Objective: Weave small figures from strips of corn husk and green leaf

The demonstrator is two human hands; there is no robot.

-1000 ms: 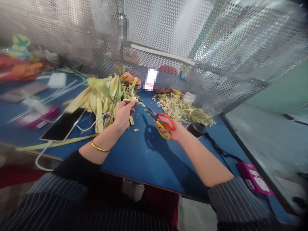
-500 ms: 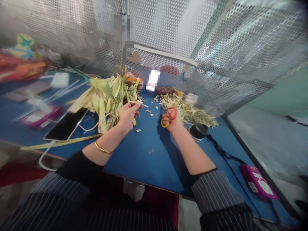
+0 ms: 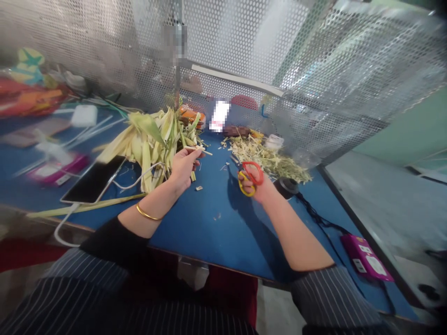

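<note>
My left hand (image 3: 184, 168) pinches a thin pale strip of corn husk (image 3: 207, 152), whose end sticks out to the right past the fingertips. Beside that hand lies a heap of long yellow-green corn husks (image 3: 150, 149). Through the red and yellow handles of a pair of scissors (image 3: 259, 171), the fingers of my right hand (image 3: 252, 182) are hooked. The scissors' blades point up and left, away from the strip. Beyond them spreads a pile of husk trimmings (image 3: 260, 156).
A phone (image 3: 92, 179) with a white cable lies at left on the blue table (image 3: 195, 228). A black round object (image 3: 287, 187) with a dark cord and a purple packet (image 3: 366, 258) are at right. Behind stands a perforated metal screen (image 3: 237, 42).
My right hand has moved slightly right and toward me with the scissors, away from my left hand. My left hand keeps its pinch on the strip.
</note>
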